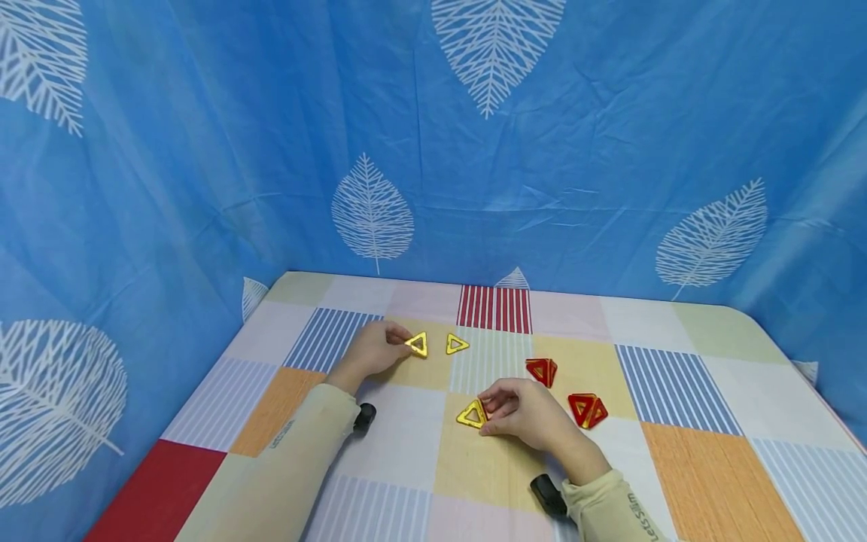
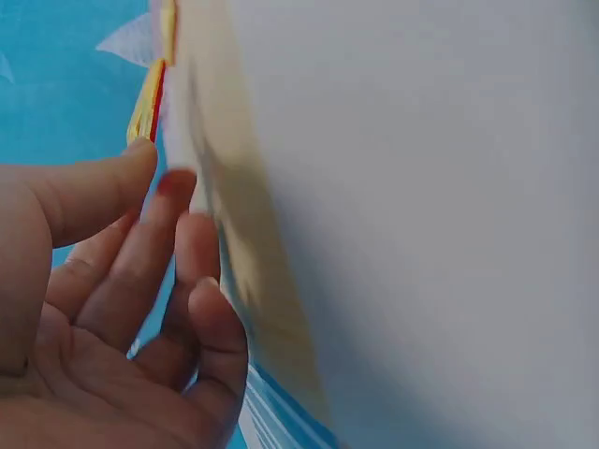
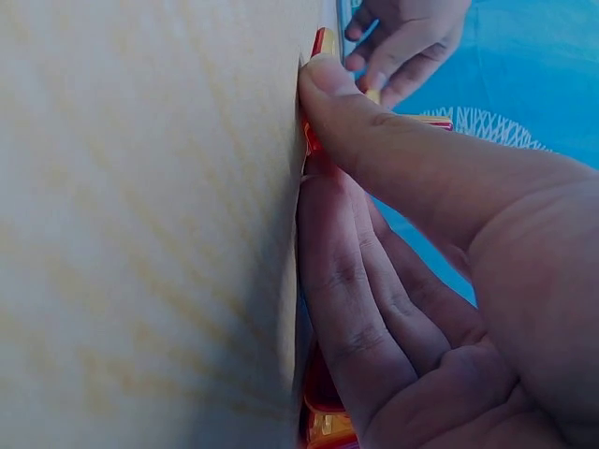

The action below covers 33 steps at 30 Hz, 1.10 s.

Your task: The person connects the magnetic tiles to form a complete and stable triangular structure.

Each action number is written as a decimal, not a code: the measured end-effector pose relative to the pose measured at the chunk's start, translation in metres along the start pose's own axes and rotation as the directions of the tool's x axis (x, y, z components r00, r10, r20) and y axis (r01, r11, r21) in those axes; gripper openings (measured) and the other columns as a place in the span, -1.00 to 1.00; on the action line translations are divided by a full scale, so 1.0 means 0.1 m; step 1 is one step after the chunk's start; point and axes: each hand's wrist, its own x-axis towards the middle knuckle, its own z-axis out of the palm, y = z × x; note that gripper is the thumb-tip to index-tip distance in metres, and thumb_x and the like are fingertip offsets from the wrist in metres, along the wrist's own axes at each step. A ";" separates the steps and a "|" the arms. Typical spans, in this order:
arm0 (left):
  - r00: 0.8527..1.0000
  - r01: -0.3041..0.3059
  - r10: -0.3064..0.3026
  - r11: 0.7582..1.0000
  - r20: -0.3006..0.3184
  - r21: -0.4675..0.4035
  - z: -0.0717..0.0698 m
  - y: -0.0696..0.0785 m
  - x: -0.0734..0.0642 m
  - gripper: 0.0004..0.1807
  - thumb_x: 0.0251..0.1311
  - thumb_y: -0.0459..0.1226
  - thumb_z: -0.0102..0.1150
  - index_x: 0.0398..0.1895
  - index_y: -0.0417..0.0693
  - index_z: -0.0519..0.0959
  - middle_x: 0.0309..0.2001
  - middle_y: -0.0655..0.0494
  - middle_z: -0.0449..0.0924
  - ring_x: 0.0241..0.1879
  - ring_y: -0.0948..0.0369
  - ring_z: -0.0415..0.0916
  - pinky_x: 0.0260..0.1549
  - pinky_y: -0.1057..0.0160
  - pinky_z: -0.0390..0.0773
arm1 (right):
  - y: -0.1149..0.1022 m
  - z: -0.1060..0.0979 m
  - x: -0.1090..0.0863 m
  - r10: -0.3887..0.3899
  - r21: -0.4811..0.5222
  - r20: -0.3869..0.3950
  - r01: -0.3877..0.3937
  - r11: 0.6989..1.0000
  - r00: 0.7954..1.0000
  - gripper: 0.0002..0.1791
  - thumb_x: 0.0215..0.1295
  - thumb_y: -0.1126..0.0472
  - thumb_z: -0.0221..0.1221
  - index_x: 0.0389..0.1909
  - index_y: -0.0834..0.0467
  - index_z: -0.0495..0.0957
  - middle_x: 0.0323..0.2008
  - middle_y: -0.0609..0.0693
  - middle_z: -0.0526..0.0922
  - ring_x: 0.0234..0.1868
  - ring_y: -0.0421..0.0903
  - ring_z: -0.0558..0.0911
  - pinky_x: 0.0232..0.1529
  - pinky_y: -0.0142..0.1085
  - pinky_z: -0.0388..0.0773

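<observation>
My left hand [image 1: 375, 350] pinches a yellow triangular tile [image 1: 418, 345] by its left corner; the left wrist view has this tile [image 2: 147, 103] at the thumb tip, edge-on. Just right of it, another yellow triangular tile [image 1: 457, 344] lies on the patchwork cloth. Nearer the front, my right hand [image 1: 524, 412] holds a third yellow triangular tile [image 1: 472, 414] between thumb and fingers, low over the cloth. In the right wrist view, the right thumb lies along that tile's edge [image 3: 323, 42], and the fingers hide part of it.
Red triangular tiles sit in two overlapping groups, one [image 1: 542, 371] behind the right hand and one [image 1: 587, 410] to its right. A patchwork cloth [image 1: 698, 474] covers the table. Blue curtain [image 1: 576, 173] with white leaf prints hangs around the back and sides.
</observation>
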 end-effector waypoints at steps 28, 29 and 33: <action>0.868 -0.373 0.380 0.924 0.319 -0.085 0.27 0.41 -0.50 -0.87 0.18 -0.38 0.36 -0.22 -0.09 0.80 -0.35 0.23 0.71 -0.42 0.31 0.52 -0.40 0.28 0.53 | 0.02 0.01 0.02 -0.008 -0.007 -0.008 0.008 1.000 1.000 -0.64 -0.03 0.21 0.57 -0.19 0.15 0.70 -0.37 -0.08 0.65 -0.40 -0.17 0.67 -0.30 -0.34 0.60; 0.859 -0.382 0.394 0.918 0.327 -0.102 0.28 0.41 -0.50 -0.85 0.18 -0.38 0.35 -0.20 -0.10 0.79 -0.36 0.24 0.71 -0.42 0.32 0.52 -0.41 0.28 0.53 | 0.02 0.01 0.02 -0.009 -0.008 -0.009 0.009 1.000 1.000 -0.64 -0.03 0.21 0.57 -0.20 0.15 0.70 -0.37 -0.08 0.65 -0.40 -0.17 0.67 -0.30 -0.34 0.60; 0.832 -0.379 0.418 0.908 0.365 -0.176 0.36 0.39 -0.52 -0.80 0.19 -0.37 0.34 -0.11 -0.13 0.77 -0.36 0.28 0.69 -0.41 0.34 0.54 -0.40 0.30 0.52 | 0.02 0.01 0.01 -0.025 -0.011 -0.011 0.025 1.000 1.000 -0.64 -0.03 0.21 0.57 -0.20 0.16 0.71 -0.37 -0.09 0.66 -0.40 -0.18 0.68 -0.29 -0.34 0.60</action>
